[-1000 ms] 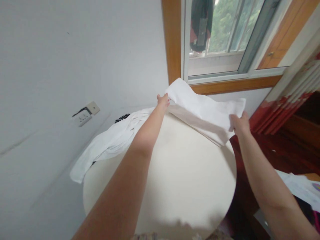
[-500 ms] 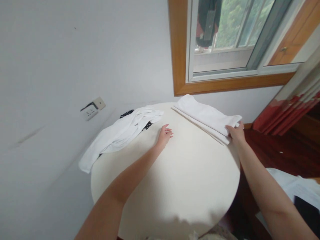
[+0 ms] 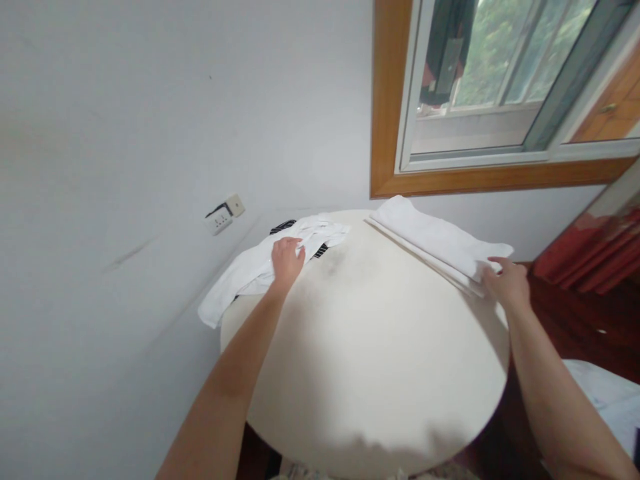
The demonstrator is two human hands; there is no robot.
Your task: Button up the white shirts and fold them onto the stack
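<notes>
At the right edge of the round table (image 3: 380,353), I have the right hand (image 3: 509,285) with fingers bent at the near end of the folded white cloth (image 3: 430,237); whether they pinch it, I cannot tell. That cloth slants along the far-right edge. My left hand (image 3: 289,259) is half curled at the rumpled white cloth (image 3: 237,267), its grip unclear to me. This one lies along the far-left edge, one end overhanging, with black striped fabric (image 3: 321,251) showing beneath. Beyond the far edge, I see a wall socket (image 3: 219,220) and window (image 3: 495,93).
</notes>
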